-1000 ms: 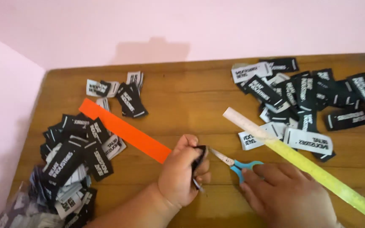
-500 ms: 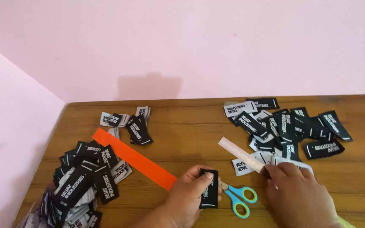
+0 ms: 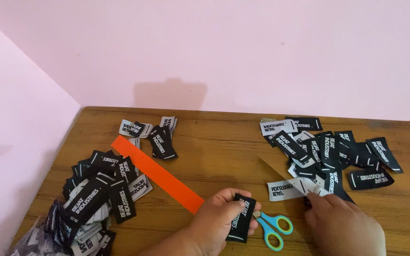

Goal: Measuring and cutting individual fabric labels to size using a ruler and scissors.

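Note:
My left hand [image 3: 214,223] is low in the middle and pinches a black woven label [image 3: 241,221] with white print, held upright. Just right of it, small scissors [image 3: 274,231] with blue-green handles lie on the wooden table [image 3: 214,147], blades toward the label. My right hand [image 3: 345,230] is at the lower right. Its fingertips grip the near end of a pale, blurred ruler [image 3: 276,166] that runs up-left under the right label pile [image 3: 330,154]. A white label [image 3: 283,189] lies beside those fingertips.
An orange paper strip [image 3: 155,179] lies diagonally left of centre. A big heap of black labels [image 3: 96,196] fills the left edge, and a small cluster [image 3: 153,135] sits at the back left. Pink walls [image 3: 243,52] close the back and left sides.
The view has tilted up toward the wall. My left hand turned the black label to face me. My right hand shifted right, off the scissors, and the ruler now looks blurred.

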